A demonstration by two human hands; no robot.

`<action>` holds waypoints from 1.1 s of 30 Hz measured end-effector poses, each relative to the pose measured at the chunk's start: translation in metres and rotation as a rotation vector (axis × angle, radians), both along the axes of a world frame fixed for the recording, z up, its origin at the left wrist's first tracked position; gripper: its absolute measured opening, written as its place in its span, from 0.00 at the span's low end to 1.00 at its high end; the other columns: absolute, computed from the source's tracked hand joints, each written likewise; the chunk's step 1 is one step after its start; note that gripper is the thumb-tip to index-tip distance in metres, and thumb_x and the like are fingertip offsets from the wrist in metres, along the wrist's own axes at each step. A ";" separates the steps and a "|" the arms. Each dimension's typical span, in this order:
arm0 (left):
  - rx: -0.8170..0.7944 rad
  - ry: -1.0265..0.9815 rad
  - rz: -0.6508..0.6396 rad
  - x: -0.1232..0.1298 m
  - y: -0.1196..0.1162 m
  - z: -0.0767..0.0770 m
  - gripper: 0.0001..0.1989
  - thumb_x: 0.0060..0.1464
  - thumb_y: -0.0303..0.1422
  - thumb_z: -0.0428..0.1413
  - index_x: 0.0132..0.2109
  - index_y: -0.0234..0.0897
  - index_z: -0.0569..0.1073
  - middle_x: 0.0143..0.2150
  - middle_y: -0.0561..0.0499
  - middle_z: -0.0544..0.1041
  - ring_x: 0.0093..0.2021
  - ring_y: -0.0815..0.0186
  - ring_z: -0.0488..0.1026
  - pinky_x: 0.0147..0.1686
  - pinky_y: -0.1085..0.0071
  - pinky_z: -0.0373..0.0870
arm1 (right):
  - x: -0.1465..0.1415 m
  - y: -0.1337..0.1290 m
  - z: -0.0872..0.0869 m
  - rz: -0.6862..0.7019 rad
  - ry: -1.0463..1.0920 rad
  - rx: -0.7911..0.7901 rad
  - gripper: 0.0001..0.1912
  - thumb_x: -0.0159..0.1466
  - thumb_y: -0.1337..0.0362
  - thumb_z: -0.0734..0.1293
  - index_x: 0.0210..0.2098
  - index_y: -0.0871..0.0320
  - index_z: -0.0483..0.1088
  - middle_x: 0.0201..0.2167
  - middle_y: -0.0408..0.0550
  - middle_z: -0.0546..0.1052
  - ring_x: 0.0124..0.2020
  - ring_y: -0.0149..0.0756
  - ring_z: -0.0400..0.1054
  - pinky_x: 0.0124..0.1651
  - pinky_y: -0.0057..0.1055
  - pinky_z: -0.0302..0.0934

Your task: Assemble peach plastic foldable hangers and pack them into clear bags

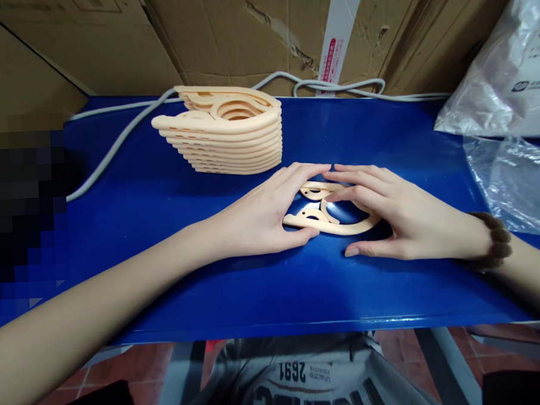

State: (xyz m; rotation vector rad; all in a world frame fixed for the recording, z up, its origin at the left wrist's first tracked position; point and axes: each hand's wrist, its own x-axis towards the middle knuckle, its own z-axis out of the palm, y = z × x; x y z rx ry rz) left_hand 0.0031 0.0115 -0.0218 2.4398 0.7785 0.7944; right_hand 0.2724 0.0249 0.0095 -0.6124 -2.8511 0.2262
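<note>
A beige plastic folding hanger (351,228), folded into a loop, lies flat on the blue tabletop in front of me. My left hand (262,218) wraps its left end, thumb along the near edge and fingers over the far edge. My right hand (396,215) arches over the right part of it. Its fingers reach across the far side and the middle, and its thumb stands apart, off the hanger. Behind my left hand rises a neat stack of matching hangers (231,141). My fingers partly hide the far edge of the single hanger.
The blue table (256,298) ends at a near edge above my lap. A grey cable (124,137) runs along the back. Cardboard boxes (227,37) wall off the far side. Clear plastic bags (493,85) fill the right back corner.
</note>
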 end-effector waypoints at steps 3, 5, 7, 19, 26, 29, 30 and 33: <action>0.012 0.027 0.016 0.000 0.000 0.001 0.37 0.56 0.35 0.62 0.69 0.32 0.58 0.70 0.35 0.65 0.68 0.52 0.66 0.67 0.56 0.65 | 0.000 0.001 0.001 -0.003 -0.011 0.032 0.33 0.66 0.43 0.69 0.61 0.58 0.68 0.69 0.63 0.65 0.68 0.58 0.59 0.65 0.56 0.59; 0.014 0.055 0.022 0.000 0.000 0.003 0.40 0.56 0.39 0.64 0.69 0.32 0.58 0.69 0.34 0.66 0.67 0.50 0.67 0.66 0.53 0.65 | 0.000 0.002 0.001 0.006 -0.006 0.033 0.32 0.66 0.43 0.69 0.60 0.58 0.69 0.68 0.63 0.65 0.67 0.58 0.61 0.63 0.56 0.60; 0.016 0.084 0.034 0.002 0.000 0.003 0.43 0.55 0.45 0.66 0.69 0.33 0.58 0.68 0.34 0.68 0.65 0.48 0.68 0.65 0.50 0.66 | -0.001 0.002 -0.001 0.017 0.004 0.021 0.32 0.66 0.43 0.69 0.60 0.58 0.69 0.67 0.64 0.66 0.65 0.57 0.62 0.63 0.56 0.61; 0.112 0.166 0.015 0.002 0.001 0.007 0.45 0.58 0.47 0.64 0.72 0.34 0.54 0.66 0.34 0.70 0.59 0.46 0.71 0.59 0.51 0.70 | 0.003 0.005 0.009 -0.092 0.093 -0.064 0.28 0.71 0.44 0.61 0.62 0.55 0.67 0.61 0.60 0.72 0.60 0.54 0.67 0.61 0.53 0.60; 0.242 0.256 0.043 -0.007 -0.011 0.045 0.40 0.59 0.37 0.61 0.72 0.30 0.55 0.64 0.34 0.70 0.62 0.45 0.69 0.62 0.50 0.68 | 0.021 0.024 0.010 -0.313 0.229 -0.127 0.22 0.76 0.51 0.54 0.57 0.54 0.70 0.57 0.57 0.75 0.60 0.48 0.68 0.64 0.51 0.59; 0.265 0.259 0.109 -0.024 -0.013 0.074 0.40 0.61 0.41 0.59 0.73 0.32 0.53 0.67 0.37 0.67 0.67 0.47 0.64 0.65 0.50 0.64 | 0.022 0.028 0.005 -0.262 0.179 -0.103 0.23 0.75 0.48 0.55 0.57 0.54 0.71 0.58 0.57 0.74 0.60 0.51 0.68 0.63 0.53 0.60; 0.313 0.225 0.111 -0.033 -0.011 0.083 0.41 0.61 0.44 0.59 0.74 0.32 0.53 0.65 0.37 0.68 0.64 0.47 0.66 0.64 0.51 0.66 | 0.022 0.028 0.003 -0.242 0.137 -0.083 0.24 0.74 0.46 0.57 0.57 0.55 0.71 0.59 0.58 0.73 0.60 0.52 0.67 0.63 0.54 0.60; 0.351 0.279 0.179 -0.065 0.002 0.105 0.44 0.61 0.51 0.58 0.75 0.37 0.53 0.64 0.43 0.69 0.59 0.52 0.70 0.63 0.53 0.65 | 0.019 0.025 -0.001 -0.218 0.014 -0.034 0.27 0.71 0.44 0.62 0.59 0.56 0.70 0.63 0.62 0.69 0.63 0.56 0.65 0.63 0.57 0.60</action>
